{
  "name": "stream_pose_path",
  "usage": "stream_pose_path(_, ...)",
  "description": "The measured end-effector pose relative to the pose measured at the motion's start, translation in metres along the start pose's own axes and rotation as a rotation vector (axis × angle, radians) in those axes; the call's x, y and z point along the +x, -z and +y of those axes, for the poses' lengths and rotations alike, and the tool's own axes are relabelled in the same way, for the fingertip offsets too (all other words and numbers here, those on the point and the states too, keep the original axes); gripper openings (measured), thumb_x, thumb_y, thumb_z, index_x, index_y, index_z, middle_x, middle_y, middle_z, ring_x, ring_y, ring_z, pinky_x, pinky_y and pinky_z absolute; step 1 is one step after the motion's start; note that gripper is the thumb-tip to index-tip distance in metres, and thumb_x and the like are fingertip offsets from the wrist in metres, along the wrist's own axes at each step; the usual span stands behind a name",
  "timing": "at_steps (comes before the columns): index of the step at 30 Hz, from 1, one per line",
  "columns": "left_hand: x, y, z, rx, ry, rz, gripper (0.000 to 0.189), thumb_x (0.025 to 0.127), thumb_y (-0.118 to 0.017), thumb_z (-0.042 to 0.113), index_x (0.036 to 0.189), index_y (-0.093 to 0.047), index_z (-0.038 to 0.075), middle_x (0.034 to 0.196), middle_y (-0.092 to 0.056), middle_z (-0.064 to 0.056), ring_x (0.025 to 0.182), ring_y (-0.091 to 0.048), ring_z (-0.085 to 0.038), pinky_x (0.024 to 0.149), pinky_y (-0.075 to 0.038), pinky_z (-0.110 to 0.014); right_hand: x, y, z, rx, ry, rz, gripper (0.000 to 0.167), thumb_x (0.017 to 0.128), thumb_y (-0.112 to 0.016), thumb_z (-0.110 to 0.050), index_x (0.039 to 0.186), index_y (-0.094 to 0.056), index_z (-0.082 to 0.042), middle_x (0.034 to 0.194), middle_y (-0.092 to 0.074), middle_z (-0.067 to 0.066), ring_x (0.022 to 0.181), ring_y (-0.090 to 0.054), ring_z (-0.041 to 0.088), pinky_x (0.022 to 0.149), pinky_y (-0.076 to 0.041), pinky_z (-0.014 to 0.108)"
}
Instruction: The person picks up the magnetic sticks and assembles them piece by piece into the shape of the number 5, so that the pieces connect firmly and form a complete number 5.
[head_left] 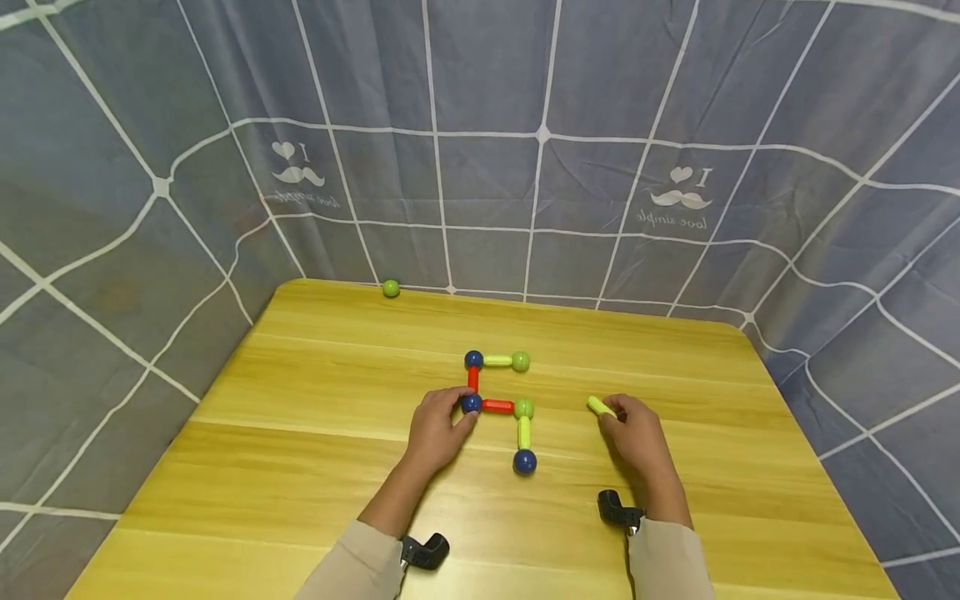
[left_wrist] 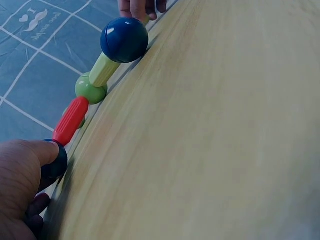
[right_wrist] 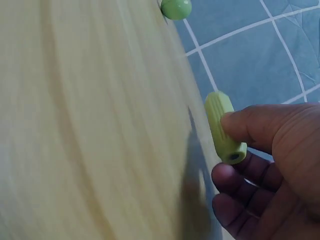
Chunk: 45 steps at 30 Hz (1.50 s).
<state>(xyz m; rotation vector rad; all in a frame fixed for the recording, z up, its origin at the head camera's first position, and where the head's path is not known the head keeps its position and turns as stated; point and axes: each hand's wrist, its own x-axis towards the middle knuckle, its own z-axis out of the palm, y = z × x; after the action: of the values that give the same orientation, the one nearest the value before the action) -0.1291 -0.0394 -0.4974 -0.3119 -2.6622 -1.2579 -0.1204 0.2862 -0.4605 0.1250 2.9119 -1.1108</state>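
Note:
A chain of magnetic building rods and balls lies on the table. My left hand (head_left: 437, 430) pinches its blue ball (head_left: 470, 404) between thumb and fingers. From that ball one red rod (head_left: 473, 380) runs back to another blue ball (head_left: 473, 358), a yellow-green rod (head_left: 497, 361) and a green ball (head_left: 521, 361). A second red rod (head_left: 498, 406) leads right to a green ball (head_left: 524, 407), then a yellow-green rod (head_left: 524, 433) and a front blue ball (left_wrist: 125, 40). Right of the chain, apart from it, my right hand (head_left: 637, 435) holds a loose yellow-green rod (right_wrist: 217, 114) by thumb and fingers.
A single green ball (head_left: 391, 288) sits at the table's far left edge. The wooden table (head_left: 300, 467) meets grey curtains (head_left: 495, 183) with white lines at the back and both sides. A black wrist device (head_left: 425, 552) is on each forearm.

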Motion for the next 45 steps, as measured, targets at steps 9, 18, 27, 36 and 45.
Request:
stream_pose_path(9, 0.004, 0.005, 0.001, 0.007, 0.007, 0.006, 0.035, 0.09, -0.074, 0.022, 0.122, -0.068, 0.01, 0.121, -0.068, -0.01, 0.118, -0.055, -0.032, 0.1, -0.04, -0.051, 0.005, 0.001, -0.017, 0.046, 0.057, -0.034, 0.03, 0.099, -0.06, -0.012, 0.126, -0.063, 0.001, 0.109, -0.061, 0.016, 0.092, -0.056, 0.028, 0.075, -0.047, 0.04)
stream_pose_path(18, 0.004, 0.003, 0.0, 0.012, 0.018, -0.004, 0.035, 0.09, -0.073, 0.021, 0.123, -0.068, 0.01, 0.122, -0.067, -0.01, 0.119, -0.054, -0.032, 0.1, -0.04, -0.051, 0.0, -0.005, -0.039, 0.09, 0.125, -0.055, 0.024, 0.098, -0.061, -0.008, 0.12, -0.065, -0.004, 0.107, -0.06, 0.013, 0.082, -0.054, 0.024, 0.065, -0.047, 0.033)
stream_pose_path(27, 0.004, 0.003, 0.002, 0.005, 0.018, -0.021, 0.035, 0.09, -0.073, 0.021, 0.123, -0.068, 0.011, 0.121, -0.067, -0.01, 0.119, -0.054, -0.032, 0.102, -0.039, -0.05, -0.002, -0.029, -0.065, 0.1, 0.245, -0.119, 0.021, 0.093, -0.065, -0.002, 0.113, -0.068, -0.006, 0.104, -0.065, 0.006, 0.092, -0.057, 0.021, 0.079, -0.05, 0.038)
stream_pose_path(36, 0.002, 0.003, 0.001, 0.0, 0.024, -0.024, 0.035, 0.091, -0.073, 0.022, 0.123, -0.068, 0.011, 0.121, -0.067, -0.01, 0.119, -0.054, -0.031, 0.102, -0.039, -0.05, -0.016, -0.037, -0.078, 0.146, 0.302, -0.199, 0.02, 0.093, -0.067, -0.005, 0.11, -0.069, -0.014, 0.1, -0.063, -0.004, 0.09, -0.057, 0.017, 0.075, -0.05, 0.034)
stream_pose_path(45, 0.002, 0.003, 0.003, -0.006, 0.01, -0.019, 0.035, 0.09, -0.074, 0.021, 0.123, -0.068, 0.01, 0.121, -0.067, -0.01, 0.119, -0.055, -0.032, 0.102, -0.039, -0.05, -0.038, -0.046, -0.088, 0.172, 0.376, -0.285, 0.022, 0.092, -0.069, -0.006, 0.112, -0.069, -0.017, 0.099, -0.063, -0.009, 0.09, -0.057, 0.015, 0.072, -0.05, 0.03)
